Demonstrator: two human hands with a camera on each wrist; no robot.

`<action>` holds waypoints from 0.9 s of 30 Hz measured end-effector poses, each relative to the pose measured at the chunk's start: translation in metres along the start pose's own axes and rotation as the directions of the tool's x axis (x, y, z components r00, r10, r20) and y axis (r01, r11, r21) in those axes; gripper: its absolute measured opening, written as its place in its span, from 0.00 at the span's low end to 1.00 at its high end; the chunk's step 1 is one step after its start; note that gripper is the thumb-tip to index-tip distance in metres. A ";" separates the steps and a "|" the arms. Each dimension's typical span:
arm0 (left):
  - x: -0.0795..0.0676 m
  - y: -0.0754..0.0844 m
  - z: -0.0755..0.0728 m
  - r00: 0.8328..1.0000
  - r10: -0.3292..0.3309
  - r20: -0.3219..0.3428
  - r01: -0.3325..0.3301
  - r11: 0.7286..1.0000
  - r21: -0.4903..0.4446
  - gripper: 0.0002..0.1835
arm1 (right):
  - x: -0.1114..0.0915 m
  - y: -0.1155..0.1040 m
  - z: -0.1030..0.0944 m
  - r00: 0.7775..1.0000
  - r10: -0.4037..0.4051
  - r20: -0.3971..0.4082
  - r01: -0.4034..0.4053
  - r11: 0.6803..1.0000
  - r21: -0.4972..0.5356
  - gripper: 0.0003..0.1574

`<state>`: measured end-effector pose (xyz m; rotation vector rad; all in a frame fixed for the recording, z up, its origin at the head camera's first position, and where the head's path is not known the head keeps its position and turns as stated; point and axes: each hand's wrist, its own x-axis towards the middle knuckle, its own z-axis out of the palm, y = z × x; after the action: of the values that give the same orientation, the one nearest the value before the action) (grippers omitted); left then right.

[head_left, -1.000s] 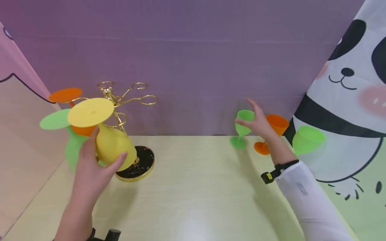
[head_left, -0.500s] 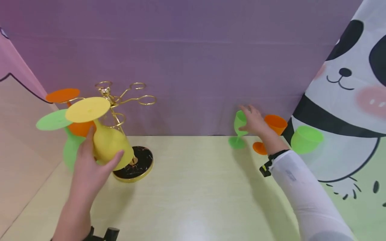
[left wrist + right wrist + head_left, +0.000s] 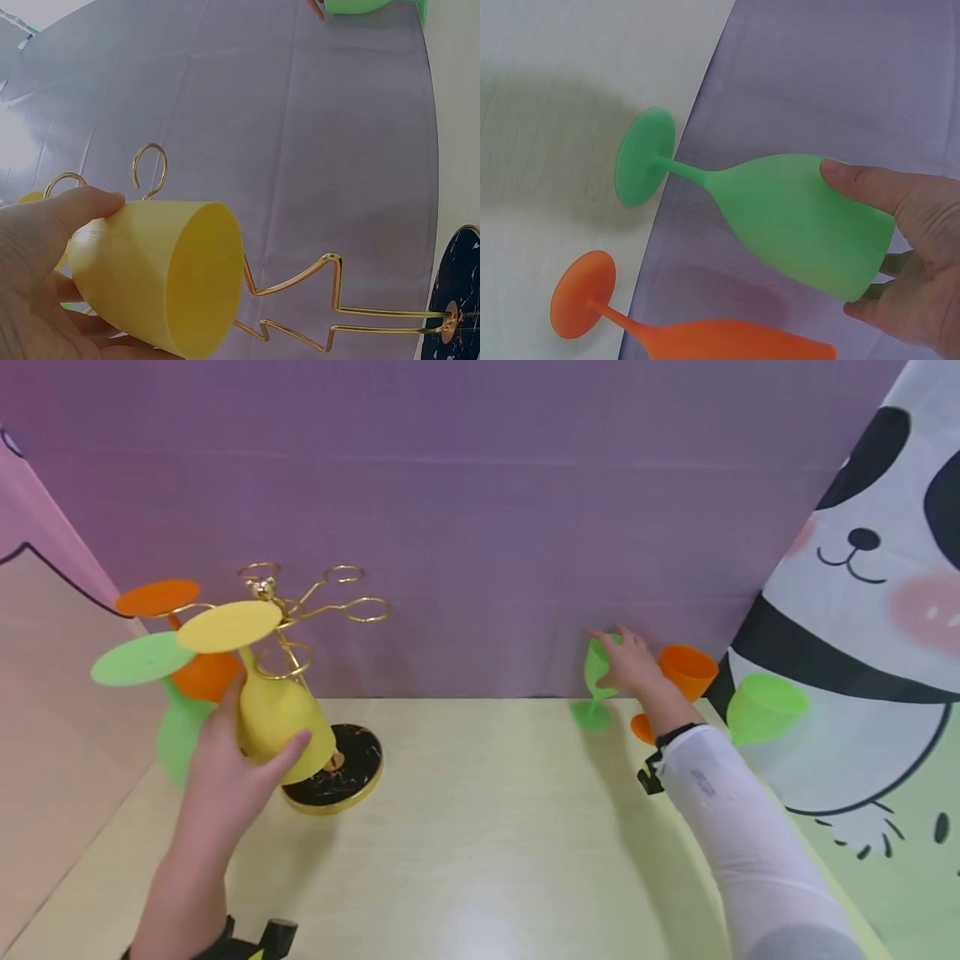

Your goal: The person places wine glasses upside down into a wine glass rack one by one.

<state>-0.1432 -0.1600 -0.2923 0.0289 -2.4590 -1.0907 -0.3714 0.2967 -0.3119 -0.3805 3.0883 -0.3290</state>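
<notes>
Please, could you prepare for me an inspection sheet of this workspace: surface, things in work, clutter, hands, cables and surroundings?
Surface: pale table, with shadows and one bright reflection.
Things in work: yellow cup, upside down; upside-down orange cup and upside-down green cup at the gold rack with black base; to the right, upright green cup, upright orange cup and farthest-right green cup, its foot hidden.
Clutter: nothing seen.
Hands: left hand grips the yellow cup; right hand grips the upright green cup near its rim.
Cables: nothing seen.
Surroundings: purple cloth behind, panda picture right, pink panel left.
</notes>
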 end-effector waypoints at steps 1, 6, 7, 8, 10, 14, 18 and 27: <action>0.000 0.000 0.000 1.000 0.002 0.001 -0.002 1.000 0.001 0.50 | 0.001 0.001 0.000 1.000 0.000 0.001 0.000 1.000 -0.009 0.55; 0.002 0.000 0.000 1.000 0.010 0.009 -0.010 1.000 0.015 0.49 | 0.002 0.002 -0.001 1.000 0.005 0.012 -0.004 1.000 -0.030 0.53; 0.003 0.000 0.000 1.000 0.011 0.011 -0.011 1.000 0.017 0.49 | 0.003 0.003 -0.001 1.000 0.004 0.015 -0.004 1.000 -0.031 0.53; 0.003 0.000 -0.001 1.000 0.012 0.012 -0.012 1.000 0.020 0.49 | 0.003 0.003 -0.001 1.000 0.005 0.018 -0.005 1.000 -0.030 0.53; 0.003 0.001 -0.001 1.000 0.013 0.015 -0.014 0.999 0.030 0.48 | 0.003 0.003 -0.001 1.000 0.003 0.022 -0.002 1.000 -0.031 0.53; 0.004 0.002 -0.003 0.999 0.007 0.033 -0.008 0.999 0.039 0.49 | 0.003 0.003 -0.002 1.000 -0.001 0.025 0.002 0.999 -0.033 0.53; 0.005 0.002 -0.005 0.998 -0.003 0.056 0.000 0.999 0.039 0.49 | 0.003 0.000 -0.004 0.999 0.005 0.032 -0.004 0.999 -0.040 0.53; 0.006 0.004 -0.005 0.994 0.007 0.108 -0.015 0.997 0.071 0.48 | 0.001 -0.003 -0.006 0.998 0.021 0.052 -0.019 0.999 -0.051 0.53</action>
<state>-0.1463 -0.1616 -0.2840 -0.0214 -2.5908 -1.0236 -0.3716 0.2947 -0.3052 -0.3533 3.0519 -0.2368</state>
